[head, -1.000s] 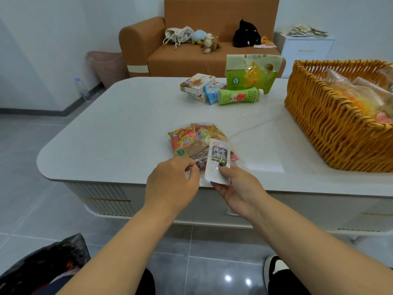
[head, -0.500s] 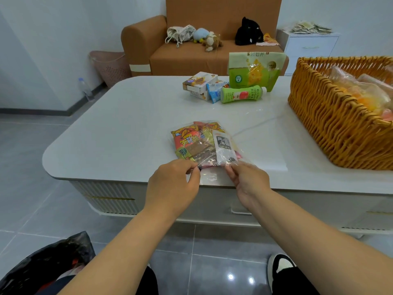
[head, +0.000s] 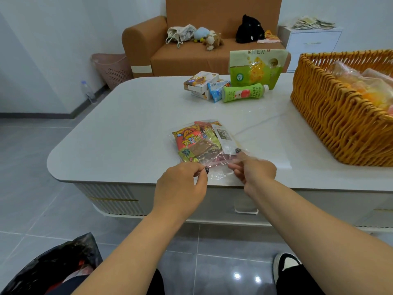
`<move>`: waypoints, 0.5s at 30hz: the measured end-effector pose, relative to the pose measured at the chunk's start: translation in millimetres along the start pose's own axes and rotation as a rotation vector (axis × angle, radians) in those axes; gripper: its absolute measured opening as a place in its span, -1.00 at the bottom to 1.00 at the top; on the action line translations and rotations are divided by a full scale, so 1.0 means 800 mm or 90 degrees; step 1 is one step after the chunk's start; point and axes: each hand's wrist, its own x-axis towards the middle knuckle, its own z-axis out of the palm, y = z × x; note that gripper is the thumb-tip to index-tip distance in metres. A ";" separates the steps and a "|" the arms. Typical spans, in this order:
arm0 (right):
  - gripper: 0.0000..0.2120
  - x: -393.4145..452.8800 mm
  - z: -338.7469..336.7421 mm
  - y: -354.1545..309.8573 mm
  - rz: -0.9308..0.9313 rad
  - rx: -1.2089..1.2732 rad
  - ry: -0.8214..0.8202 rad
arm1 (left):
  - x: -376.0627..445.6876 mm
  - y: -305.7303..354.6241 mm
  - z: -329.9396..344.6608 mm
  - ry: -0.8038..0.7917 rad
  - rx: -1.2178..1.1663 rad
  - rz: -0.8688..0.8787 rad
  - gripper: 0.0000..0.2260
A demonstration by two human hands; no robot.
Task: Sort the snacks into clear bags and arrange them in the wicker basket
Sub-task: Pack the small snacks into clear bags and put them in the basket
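at the near table edge, left hand and right hand each pinching the clear bag mouth, snacks inside, probably to seal it before the wicker basket.

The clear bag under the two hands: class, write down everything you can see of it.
The clear bag is thin, glossy, see-through plastic, lying flat on the white table near its front edge. Inside sit several snack packets: orange-red, gold-brown, and a white one. The left hand and right hand each pinch its near, open end. It lies apart from the wicker basket.
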 end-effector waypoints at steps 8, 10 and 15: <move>-0.53 0.008 -0.049 0.001 -0.361 -0.584 0.033 | -0.001 -0.010 -0.007 -0.014 0.007 -0.014 -0.83; -0.43 0.015 -0.057 0.002 -0.475 -0.658 0.017 | 0.001 -0.011 -0.008 -0.017 0.007 -0.014 -0.82; -0.49 0.045 -0.052 -0.005 -0.821 -0.787 -0.113 | 0.001 -0.007 -0.006 -0.019 0.007 0.004 -0.81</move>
